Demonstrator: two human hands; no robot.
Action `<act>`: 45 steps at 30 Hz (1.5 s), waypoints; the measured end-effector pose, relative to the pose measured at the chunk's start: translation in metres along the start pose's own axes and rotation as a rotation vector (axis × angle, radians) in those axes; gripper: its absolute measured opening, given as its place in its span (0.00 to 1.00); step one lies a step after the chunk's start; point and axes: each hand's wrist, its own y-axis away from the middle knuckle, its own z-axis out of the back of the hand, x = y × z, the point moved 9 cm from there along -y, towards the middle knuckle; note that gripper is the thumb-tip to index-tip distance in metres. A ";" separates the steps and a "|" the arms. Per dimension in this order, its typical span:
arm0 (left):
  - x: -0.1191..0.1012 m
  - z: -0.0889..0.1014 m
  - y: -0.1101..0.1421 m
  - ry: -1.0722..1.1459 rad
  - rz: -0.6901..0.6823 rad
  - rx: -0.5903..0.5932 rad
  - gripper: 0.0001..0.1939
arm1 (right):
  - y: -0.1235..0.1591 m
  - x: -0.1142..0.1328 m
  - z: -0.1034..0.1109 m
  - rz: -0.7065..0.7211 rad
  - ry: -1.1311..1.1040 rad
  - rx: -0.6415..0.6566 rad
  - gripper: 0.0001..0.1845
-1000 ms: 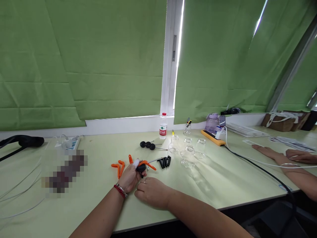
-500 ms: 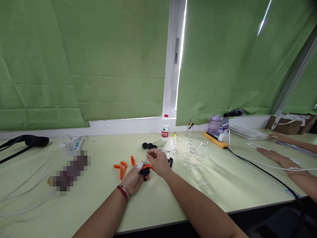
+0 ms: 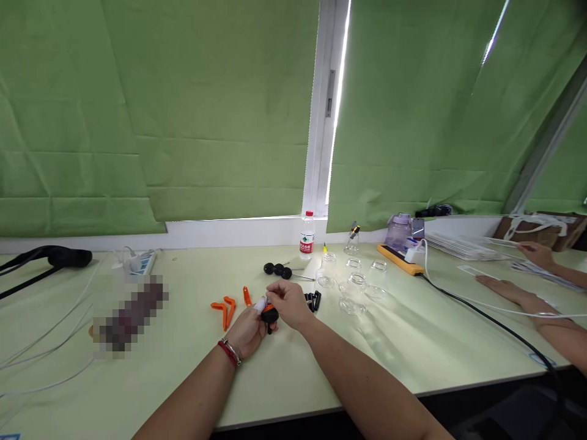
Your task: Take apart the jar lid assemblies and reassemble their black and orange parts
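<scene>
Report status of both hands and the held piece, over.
Left hand: holding black piece. Right hand: fingers closed at it. Black rods close beside right hand.

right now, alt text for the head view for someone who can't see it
The left hand holds a black knob while the right hand pinches close beside it, over a pale table. Nearby lie orange pieces, black-ended rods and clear jars, with a water bottle behind and another person's hands far right.

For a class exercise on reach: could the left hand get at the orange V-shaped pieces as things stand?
Probably yes: the orange V-shaped pieces lie close by with nothing visible between, but the left hand holds a black part.
</scene>
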 end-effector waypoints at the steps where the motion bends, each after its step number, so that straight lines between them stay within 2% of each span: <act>1: 0.000 0.001 0.000 0.004 0.000 -0.006 0.13 | 0.002 0.000 -0.001 0.005 0.047 0.018 0.09; 9: 0.001 0.002 -0.003 0.032 -0.012 -0.003 0.12 | 0.014 0.024 -0.003 0.182 0.398 0.096 0.09; 15: 0.000 0.007 -0.001 0.131 0.022 -0.111 0.06 | 0.027 0.033 -0.013 0.387 0.529 0.166 0.06; 18: 0.001 0.009 -0.001 0.151 0.048 -0.132 0.05 | 0.034 0.031 -0.019 0.425 0.621 0.209 0.14; 21: -0.001 0.007 -0.001 0.139 0.047 -0.089 0.07 | 0.040 0.030 -0.025 0.444 0.708 0.264 0.18; 25: -0.004 0.002 0.005 0.040 0.050 0.018 0.12 | 0.045 0.032 -0.029 0.500 0.733 0.313 0.17; 30: -0.015 -0.004 0.009 -0.171 -0.021 0.106 0.07 | 0.044 0.031 -0.027 0.528 0.699 0.357 0.14; 33: -0.019 -0.003 0.008 -0.282 -0.067 0.109 0.10 | 0.042 0.029 -0.025 0.509 0.661 0.383 0.13; 36: -0.017 -0.002 0.007 -0.421 -0.059 0.130 0.09 | 0.044 0.025 -0.028 0.490 0.669 0.431 0.11; 39: -0.013 -0.005 0.009 -0.453 -0.028 0.171 0.08 | 0.046 0.025 -0.031 0.489 0.661 0.480 0.08; 42: -0.013 -0.006 0.010 -0.429 -0.035 0.153 0.06 | 0.040 0.031 -0.019 0.488 0.559 0.421 0.15; 44: -0.014 -0.001 0.009 -0.449 -0.041 0.098 0.04 | 0.027 0.031 0.006 0.432 0.467 0.288 0.18; 45: -0.015 0.002 0.008 -0.464 -0.045 0.069 0.04 | 0.019 0.027 0.022 0.374 0.440 0.200 0.16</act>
